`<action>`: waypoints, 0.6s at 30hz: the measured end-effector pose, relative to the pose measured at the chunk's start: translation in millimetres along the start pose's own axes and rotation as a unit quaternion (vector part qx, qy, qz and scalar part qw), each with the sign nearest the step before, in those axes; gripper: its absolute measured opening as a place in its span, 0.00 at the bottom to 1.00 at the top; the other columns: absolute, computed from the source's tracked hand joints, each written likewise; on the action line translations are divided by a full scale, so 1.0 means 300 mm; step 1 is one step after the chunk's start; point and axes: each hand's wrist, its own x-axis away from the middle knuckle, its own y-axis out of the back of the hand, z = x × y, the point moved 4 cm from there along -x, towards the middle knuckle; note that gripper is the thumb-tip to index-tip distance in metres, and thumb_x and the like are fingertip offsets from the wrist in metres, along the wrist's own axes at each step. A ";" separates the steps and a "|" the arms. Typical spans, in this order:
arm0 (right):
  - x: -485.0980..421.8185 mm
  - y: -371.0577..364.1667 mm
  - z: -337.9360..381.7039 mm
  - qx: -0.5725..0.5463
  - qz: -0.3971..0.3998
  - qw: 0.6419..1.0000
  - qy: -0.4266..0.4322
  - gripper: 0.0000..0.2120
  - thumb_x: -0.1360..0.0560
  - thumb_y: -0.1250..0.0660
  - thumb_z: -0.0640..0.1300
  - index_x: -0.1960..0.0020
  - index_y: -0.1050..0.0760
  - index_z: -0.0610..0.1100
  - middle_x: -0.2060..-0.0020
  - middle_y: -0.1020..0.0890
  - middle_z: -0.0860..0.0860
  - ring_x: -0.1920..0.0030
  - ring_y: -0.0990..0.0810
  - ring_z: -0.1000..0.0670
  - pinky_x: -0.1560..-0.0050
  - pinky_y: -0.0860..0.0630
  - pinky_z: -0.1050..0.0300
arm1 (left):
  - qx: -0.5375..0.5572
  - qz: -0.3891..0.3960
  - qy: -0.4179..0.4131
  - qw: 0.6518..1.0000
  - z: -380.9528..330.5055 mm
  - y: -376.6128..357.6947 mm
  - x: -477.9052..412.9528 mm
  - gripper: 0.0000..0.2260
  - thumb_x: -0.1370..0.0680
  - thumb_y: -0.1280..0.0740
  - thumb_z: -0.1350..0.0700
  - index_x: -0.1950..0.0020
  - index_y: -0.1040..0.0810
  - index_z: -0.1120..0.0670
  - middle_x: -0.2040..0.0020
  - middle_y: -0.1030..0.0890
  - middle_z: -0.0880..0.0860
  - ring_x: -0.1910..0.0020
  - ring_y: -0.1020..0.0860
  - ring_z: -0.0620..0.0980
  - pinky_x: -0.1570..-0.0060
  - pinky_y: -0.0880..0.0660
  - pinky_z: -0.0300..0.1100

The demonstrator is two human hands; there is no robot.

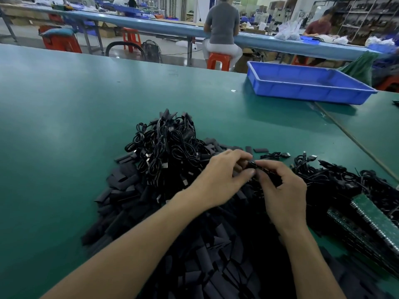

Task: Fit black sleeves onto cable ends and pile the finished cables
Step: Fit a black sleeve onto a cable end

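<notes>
Nearest, heap of loose black sleeves [205, 255] on green table [64, 126], w/ pile of coiled cables [164, 152] just beyond; blue tray [302, 92] far R, well apart. Over heap, L hand [222, 175] & R hand [280, 190], fingers curled, both pinching one black cable end [257, 166] btwn fingertips, above sleeves.

Between left hand [218, 180] and right hand [282, 190]: black piece [253, 164], mostly covered by pinching fingertips; sleeve or cable end, cannot tell. Sleeve heap [216, 255] at near counter edge: partly under both forearms, cut by picture bottom. Green boards [371, 216] at right counter edge: cut off, blurred. White speck [233, 91] beside blue tray [302, 91]: too small to identify.
</notes>
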 end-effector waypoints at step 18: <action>-0.012 -0.035 -0.035 -0.160 0.160 0.973 -0.032 0.16 0.26 0.28 0.31 0.56 0.23 0.52 0.61 0.18 0.59 0.58 0.21 0.59 0.55 0.24 0.67 | 0.327 0.037 0.128 0.935 0.111 -0.035 0.050 0.07 0.27 0.24 0.61 0.60 0.22 0.55 0.64 0.24 0.54 0.62 0.28 0.49 0.58 0.30 0.41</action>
